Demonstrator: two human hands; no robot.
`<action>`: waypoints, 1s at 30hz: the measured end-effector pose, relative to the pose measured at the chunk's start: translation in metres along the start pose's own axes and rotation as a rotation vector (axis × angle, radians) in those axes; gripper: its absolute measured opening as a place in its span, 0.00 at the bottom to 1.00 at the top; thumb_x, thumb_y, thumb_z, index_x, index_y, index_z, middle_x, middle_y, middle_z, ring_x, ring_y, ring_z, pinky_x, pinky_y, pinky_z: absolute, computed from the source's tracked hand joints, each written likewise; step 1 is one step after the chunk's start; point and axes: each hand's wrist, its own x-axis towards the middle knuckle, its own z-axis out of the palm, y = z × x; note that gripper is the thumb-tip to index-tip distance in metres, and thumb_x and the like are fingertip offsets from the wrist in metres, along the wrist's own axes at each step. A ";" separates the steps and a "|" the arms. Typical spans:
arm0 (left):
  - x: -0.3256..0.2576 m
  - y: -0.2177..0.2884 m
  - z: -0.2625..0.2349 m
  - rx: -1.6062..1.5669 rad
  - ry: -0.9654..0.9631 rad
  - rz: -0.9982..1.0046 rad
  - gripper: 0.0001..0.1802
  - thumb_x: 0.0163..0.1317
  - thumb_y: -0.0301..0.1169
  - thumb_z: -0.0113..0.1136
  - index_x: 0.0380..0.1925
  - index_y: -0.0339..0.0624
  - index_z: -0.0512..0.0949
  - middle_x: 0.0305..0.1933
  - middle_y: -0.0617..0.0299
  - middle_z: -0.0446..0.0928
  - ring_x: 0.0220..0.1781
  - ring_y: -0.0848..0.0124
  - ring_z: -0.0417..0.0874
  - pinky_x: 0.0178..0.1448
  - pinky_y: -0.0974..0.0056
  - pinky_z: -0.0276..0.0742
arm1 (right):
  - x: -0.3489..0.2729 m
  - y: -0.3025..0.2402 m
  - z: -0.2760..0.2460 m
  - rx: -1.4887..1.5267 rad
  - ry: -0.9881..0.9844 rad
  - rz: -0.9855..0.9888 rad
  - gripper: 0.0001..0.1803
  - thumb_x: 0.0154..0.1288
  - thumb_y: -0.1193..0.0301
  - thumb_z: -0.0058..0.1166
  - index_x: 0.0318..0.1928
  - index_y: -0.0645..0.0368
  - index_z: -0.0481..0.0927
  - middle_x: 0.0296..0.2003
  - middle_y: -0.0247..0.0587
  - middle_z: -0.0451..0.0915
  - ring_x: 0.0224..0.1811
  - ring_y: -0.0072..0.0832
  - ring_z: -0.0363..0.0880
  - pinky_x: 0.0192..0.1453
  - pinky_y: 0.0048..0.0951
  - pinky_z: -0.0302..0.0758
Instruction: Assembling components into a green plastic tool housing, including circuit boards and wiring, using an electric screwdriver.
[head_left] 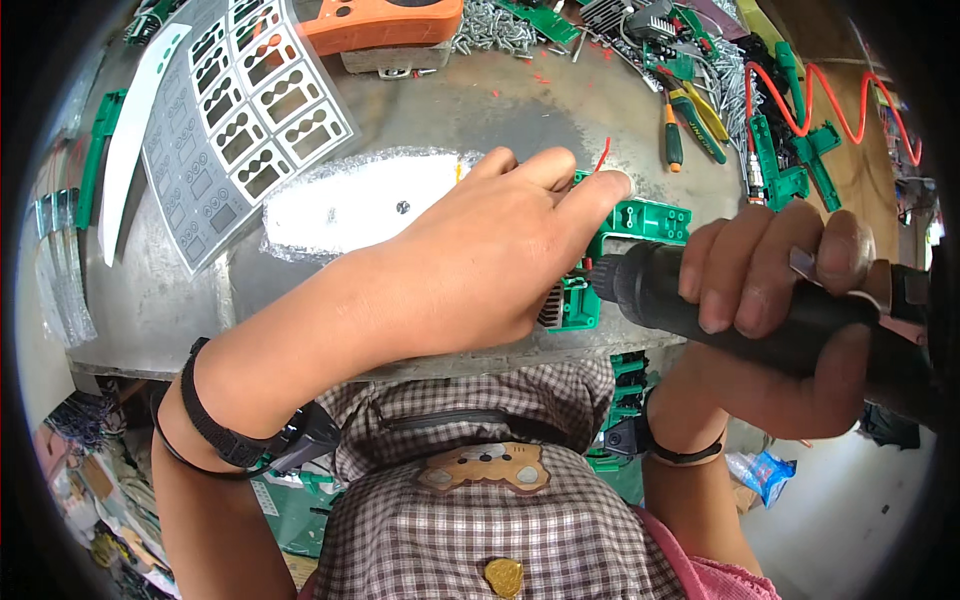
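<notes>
My left hand (pixel 500 240) is closed over a green plastic housing (pixel 648 220) near the table's front edge. Much of that housing is hidden under my fingers. Finned metal (pixel 551 306) shows in its near part, and a short red wire (pixel 604 155) sticks up by my thumb. In my right hand (pixel 775 275) lies a black cylindrical power screwdriver (pixel 655 285), held almost level with fingers wrapped around its body. Its nose points left at the housing, close beside my left hand; where the bit ends cannot be made out.
A white piece in bubble wrap (pixel 350 208) lies left of my hand, beside a printed label sheet (pixel 235 120). Behind are an orange tool (pixel 385 22) and loose screws (pixel 492 30). Pliers (pixel 697 120), a small screwdriver (pixel 673 135), green parts (pixel 820 150) and a red coiled hose (pixel 815 85) occupy the right.
</notes>
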 end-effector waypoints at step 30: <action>-0.027 0.011 -0.007 0.530 -0.125 -0.379 0.54 0.52 0.46 0.73 0.73 0.30 0.57 0.63 0.40 0.65 0.65 0.41 0.65 0.71 0.45 0.60 | -0.148 -0.011 -0.367 -2.049 0.906 0.090 0.21 0.65 0.55 0.65 0.44 0.62 0.88 0.34 0.54 0.86 0.39 0.51 0.84 0.46 0.42 0.80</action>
